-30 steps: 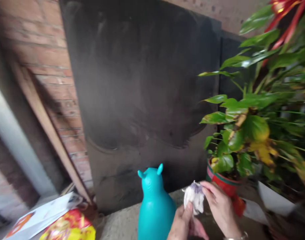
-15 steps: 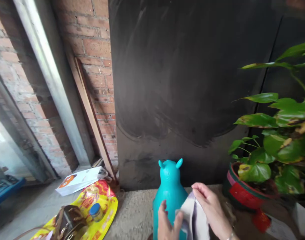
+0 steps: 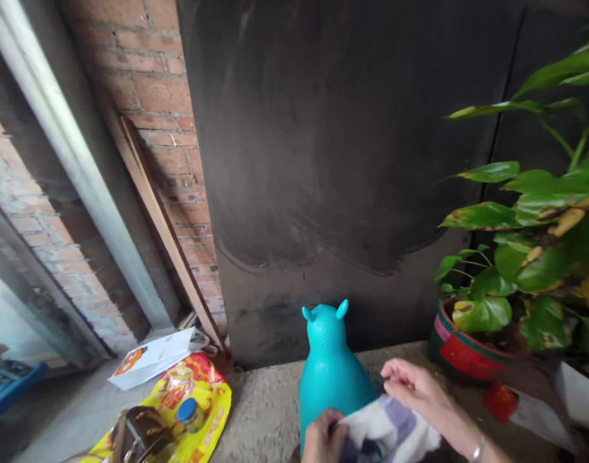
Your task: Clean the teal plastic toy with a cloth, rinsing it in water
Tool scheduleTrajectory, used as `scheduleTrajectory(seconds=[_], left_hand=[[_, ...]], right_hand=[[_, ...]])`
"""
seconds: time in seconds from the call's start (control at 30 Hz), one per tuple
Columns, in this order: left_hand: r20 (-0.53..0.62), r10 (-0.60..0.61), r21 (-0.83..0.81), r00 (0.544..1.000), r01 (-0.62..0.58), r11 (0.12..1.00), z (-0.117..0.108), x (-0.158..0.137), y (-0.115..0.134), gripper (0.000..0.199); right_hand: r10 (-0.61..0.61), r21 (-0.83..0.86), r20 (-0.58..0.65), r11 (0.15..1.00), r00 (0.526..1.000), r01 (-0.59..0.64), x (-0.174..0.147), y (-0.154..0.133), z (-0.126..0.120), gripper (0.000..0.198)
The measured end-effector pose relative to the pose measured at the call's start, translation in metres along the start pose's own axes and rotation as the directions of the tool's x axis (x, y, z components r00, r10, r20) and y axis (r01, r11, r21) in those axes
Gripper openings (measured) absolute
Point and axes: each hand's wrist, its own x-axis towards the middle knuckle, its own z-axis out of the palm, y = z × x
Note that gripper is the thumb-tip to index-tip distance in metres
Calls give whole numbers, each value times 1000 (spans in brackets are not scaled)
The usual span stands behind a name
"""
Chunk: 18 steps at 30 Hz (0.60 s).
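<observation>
Cloth (image 3: 391, 427) now spread, both hands (image 3: 415, 389) gripping.

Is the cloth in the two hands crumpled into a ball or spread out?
Spread out: the cloth stretches between the left hand and right hand, draped against the turquoise toy.

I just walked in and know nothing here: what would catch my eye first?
Probably the bright turquoise animal-shaped toy, standing on the concrete ledge before a dark board. Both hands, left hand and right hand, hold a white and purple cloth against it. A leafy plant in a red pot stands at right.
</observation>
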Motion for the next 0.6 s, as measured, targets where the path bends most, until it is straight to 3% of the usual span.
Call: scheduleTrajectory(seconds=[0.1,0.17,0.23,0.33,0.5,0.6], left_hand=[[1,36,102,999,-36,994,-26,-2,-2,24],[-13,63,191,998,-60,980,-39,-1,1,20],[-52,82,256,995,-66,964,-50,4,10,20],[-91,147,320,985,-111,941,-69,19,33,20],[-129,305,440,944,-221,870,-97,44,81,24],[-58,353,503,934,-278,818,-97,41,88,31]], right_hand=[[7,-410,136,911,991,50,-15,19,-4,53],[-32,-602,139,791,990,110,-20,32,-1,47],[-92,-645,117,750,989,146,-16,38,1,33],[-178,-607,72,773,981,185,5,30,-5,28],[-297,-620,-4,750,955,230,42,-9,-30,37],[-341,-652,-49,723,939,229,43,-11,-35,40]])
